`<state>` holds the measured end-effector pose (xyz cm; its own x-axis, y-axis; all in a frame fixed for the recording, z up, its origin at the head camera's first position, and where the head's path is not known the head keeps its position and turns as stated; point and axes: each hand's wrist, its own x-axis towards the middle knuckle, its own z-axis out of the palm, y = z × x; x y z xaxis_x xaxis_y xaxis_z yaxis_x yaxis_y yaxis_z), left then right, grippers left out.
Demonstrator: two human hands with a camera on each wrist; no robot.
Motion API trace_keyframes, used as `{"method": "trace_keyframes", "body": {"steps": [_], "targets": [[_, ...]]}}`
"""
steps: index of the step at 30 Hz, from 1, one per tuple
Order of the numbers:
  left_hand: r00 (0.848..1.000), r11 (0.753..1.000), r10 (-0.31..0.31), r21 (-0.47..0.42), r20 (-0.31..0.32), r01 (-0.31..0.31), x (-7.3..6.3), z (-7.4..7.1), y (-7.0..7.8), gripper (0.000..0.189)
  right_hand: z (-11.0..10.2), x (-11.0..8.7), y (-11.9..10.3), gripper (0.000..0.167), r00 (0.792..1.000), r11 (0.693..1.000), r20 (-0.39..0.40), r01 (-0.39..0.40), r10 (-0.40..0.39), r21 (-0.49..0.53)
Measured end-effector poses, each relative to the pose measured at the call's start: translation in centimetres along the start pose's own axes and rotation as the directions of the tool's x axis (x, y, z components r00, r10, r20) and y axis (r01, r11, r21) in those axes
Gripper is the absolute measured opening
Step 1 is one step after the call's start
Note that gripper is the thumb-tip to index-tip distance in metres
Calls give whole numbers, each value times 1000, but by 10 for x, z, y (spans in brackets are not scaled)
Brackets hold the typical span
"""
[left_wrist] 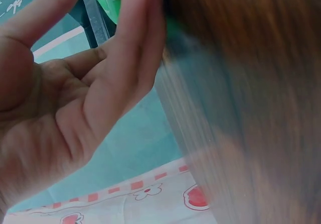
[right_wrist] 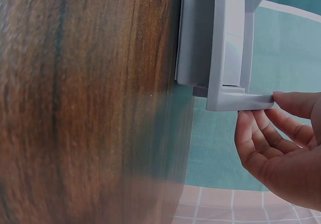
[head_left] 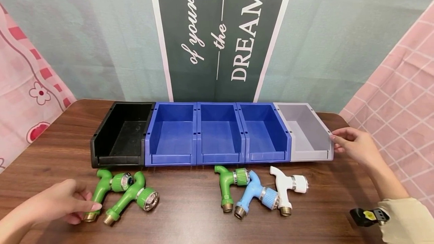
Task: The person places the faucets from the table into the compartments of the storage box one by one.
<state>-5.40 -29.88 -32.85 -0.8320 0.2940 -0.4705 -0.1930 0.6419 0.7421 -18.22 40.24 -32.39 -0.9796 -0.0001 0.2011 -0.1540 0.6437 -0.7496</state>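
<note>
At the left front, my left hand (head_left: 62, 202) pinches the lower end of a green tap (head_left: 100, 193) lying on the table. Beside it lies a second green tap (head_left: 127, 195) with a chrome-capped knob. In the left wrist view, only a bit of green tap (left_wrist: 111, 5) shows past the fingers. My right hand (head_left: 359, 147) grips the right side wall of the grey bin (head_left: 312, 156), thumb at the rim and fingers outside, as the right wrist view also shows. Further right lie a green tap (head_left: 225, 187), a light blue tap (head_left: 252, 193) and a white tap (head_left: 283, 189).
Left of the grey bin, a black bin (head_left: 118, 161) and three blue bins (head_left: 170, 160) stand joined in one row. A black strap with a yellow mark (head_left: 369, 215) hangs by the right sleeve. Curtains surround the wooden table (head_left: 190, 225) behind and at both sides.
</note>
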Motion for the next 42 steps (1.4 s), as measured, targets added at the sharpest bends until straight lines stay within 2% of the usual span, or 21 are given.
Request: {"method": "trace_keyframes", "body": {"steps": [5, 7, 10, 14, 16, 18, 20, 22, 24, 27, 31, 36, 42], "targets": [[999, 999, 5, -37, 33, -4, -1, 0, -4, 30, 0, 14, 50, 25, 999, 1000, -44, 9, -10, -27], [999, 999, 17, -36, 36, -16, -1, 0, -4, 29, 1, 17, 62, 23, 998, 1000, -64, -1, -1, -25], [999, 998, 38, -45, 40, -36, -1, 1, -3, 26, 1, 15, 52, 20, 999, 1000, -49, 0, -1, -17], [998, 997, 37, -64, 43, -35, -1, 2, 1, 24, 2, 0, 1, 23, 1000, 1000, -3, -9, 9, 15], [998, 997, 32, -65, 45, -29, -1, 2, 3, 24, 2, -4, -13, 21, 1000, 999, 14, -3, 3, 36], [998, 997, 32, -66, 51, -28, -1, 2, 4, 24, 2, -3, -4, 14, 1000, 999, -1, -11, 11, 36], [997, 997, 44, -72, 57, -39, -1, 2, 4, 23, 2, 2, 15, 8, 1000, 1000, -16, -5, 6, 31], [996, 995, 64, -79, 62, -59, -1, 1, 2, 22, 1, 4, 21, 10, 1000, 1000, -20, -20, 20, 7], [995, 993, 81, -93, 65, -75, 0, 0, -2, 21, 1, 1, 10, 13, 1000, 1000, -10, -15, 15, 2], [993, 990, 94, -113, 66, -87, 1, -1, -6, 21, 0, 7, 25, 21, 999, 1000, -30, -12, 12, -16], [992, 987, 110, -122, 64, -102, 0, -1, -4, 19, -1, 20, 75, 28, 996, 1000, -88, 2, -5, -30], [990, 986, 134, -108, 52, -128, -1, 0, 1, 18, -1, 21, 74, 33, 997, 1000, -83, -9, 7, -19], [993, 988, 111, -111, 33, -107, -1, 0, 0, 19, -1, 21, 73, 32, 997, 1000, -77, -8, 7, -10]]}}
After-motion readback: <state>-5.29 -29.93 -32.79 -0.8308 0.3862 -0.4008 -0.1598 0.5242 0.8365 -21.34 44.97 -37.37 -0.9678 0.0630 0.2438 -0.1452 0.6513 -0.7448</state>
